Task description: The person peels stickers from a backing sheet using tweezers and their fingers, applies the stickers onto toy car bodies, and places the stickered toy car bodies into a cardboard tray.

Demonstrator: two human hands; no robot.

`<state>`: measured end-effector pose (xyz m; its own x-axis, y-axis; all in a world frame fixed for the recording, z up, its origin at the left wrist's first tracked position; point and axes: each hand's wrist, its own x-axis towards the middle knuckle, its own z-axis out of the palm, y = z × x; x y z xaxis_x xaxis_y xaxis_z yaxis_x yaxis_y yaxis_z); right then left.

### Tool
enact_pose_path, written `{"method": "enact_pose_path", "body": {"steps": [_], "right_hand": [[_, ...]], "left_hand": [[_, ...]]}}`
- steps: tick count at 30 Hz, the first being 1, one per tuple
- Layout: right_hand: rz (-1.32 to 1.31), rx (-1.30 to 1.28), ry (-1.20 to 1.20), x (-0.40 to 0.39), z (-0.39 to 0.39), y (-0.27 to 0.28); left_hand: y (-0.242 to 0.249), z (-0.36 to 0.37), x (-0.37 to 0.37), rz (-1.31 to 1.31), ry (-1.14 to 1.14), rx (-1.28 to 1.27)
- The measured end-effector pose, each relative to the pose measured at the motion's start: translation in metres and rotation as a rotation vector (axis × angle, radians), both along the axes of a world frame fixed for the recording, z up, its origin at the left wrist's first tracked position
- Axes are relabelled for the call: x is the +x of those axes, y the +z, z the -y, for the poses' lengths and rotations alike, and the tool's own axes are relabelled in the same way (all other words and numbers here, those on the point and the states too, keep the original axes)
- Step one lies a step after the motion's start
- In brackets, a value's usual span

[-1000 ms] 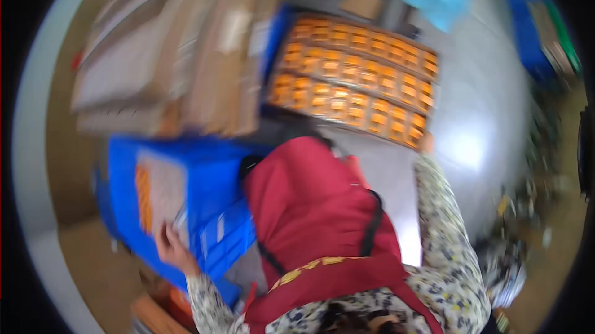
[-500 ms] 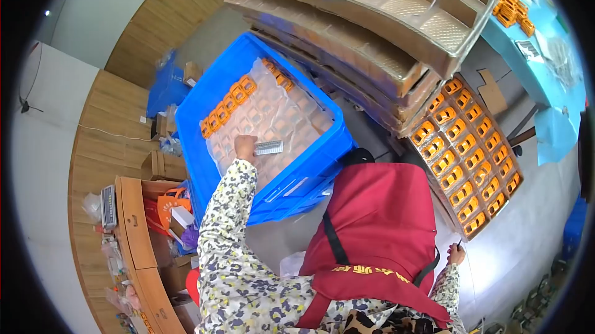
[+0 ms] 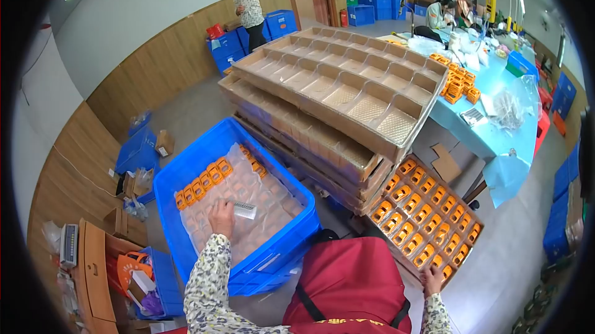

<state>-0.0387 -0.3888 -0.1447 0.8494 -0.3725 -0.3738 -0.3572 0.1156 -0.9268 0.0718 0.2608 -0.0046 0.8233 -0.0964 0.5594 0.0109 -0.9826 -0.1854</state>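
My left hand (image 3: 221, 217) is closed on one end of a small whitish strip with dark markings, perhaps a sticker sheet (image 3: 245, 210). It is above a translucent plastic sheet (image 3: 266, 200) in a blue crate (image 3: 166, 169). Under the sheet lie several orange toy cars; a row of uncovered toy cars (image 3: 203, 182) runs along the far left. My right hand (image 3: 432, 279) is at the near corner of a compartment tray (image 3: 414, 261) filled with orange toy cars. Its fingers are curled beside the nearest cars, and what they hold is too small to make out.
Brown compartment trays (image 3: 347, 86) are stacked beyond the crate. At right, a light-blue covered table (image 3: 458, 117) carries a pile of orange toy cars (image 3: 457, 80) and plastic bags. A person (image 3: 249, 8) stands by blue bins at the back; others sit at the table's far end.
The view has tilted up, bringing the far room and people into sight. My right hand has moved from beside the filled tray to its near corner. The left still holds the strip.
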Motion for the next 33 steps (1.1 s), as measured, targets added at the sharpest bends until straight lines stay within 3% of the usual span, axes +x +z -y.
{"method": "enact_pose_path", "body": {"steps": [2,4,8,12,20,22,24,26,28,29,32,33], "right_hand": [[0.037,-0.087,0.133,0.018,-0.054,0.071],[0.158,0.159,0.285,0.031,-0.097,0.114],[0.427,0.163,0.574,0.042,-0.171,0.182],[0.436,0.209,0.685,0.032,-0.193,0.186],[0.152,0.341,0.732,0.002,-0.19,0.163],[0.343,0.094,0.76,0.006,-0.19,0.159],[0.414,-0.016,0.704,0.013,-0.19,0.154],[0.349,-0.096,0.693,0.019,-0.189,0.17],[0.471,-0.281,0.671,0.023,-0.19,0.174],[0.452,-0.272,0.671,0.022,-0.191,0.175],[0.508,-0.296,0.747,0.023,-0.194,0.177],[0.5,-0.293,0.745,0.024,-0.193,0.175]], "left_hand": [[0.054,0.056,-0.013,0.196,-0.129,-0.072],[0.083,0.114,-0.039,0.253,-0.333,-0.019],[0.092,0.2,-0.07,0.303,-0.873,-0.039],[0.071,0.238,-0.086,0.273,-0.917,-0.132],[0.044,0.256,-0.102,0.153,-0.942,-0.299],[0.036,0.26,-0.107,0.078,-0.945,-0.389],[0.02,0.264,-0.112,0.133,-0.786,-0.589],[0.022,0.273,-0.117,0.056,-0.499,-1.203],[0.026,0.274,-0.107,-0.079,-0.449,-1.765],[0.024,0.272,-0.105,-0.096,-0.432,-1.767],[0.017,0.266,-0.097,-0.57,-0.527,-2.261],[0.016,0.267,-0.095,-0.577,-0.518,-2.264]]}}
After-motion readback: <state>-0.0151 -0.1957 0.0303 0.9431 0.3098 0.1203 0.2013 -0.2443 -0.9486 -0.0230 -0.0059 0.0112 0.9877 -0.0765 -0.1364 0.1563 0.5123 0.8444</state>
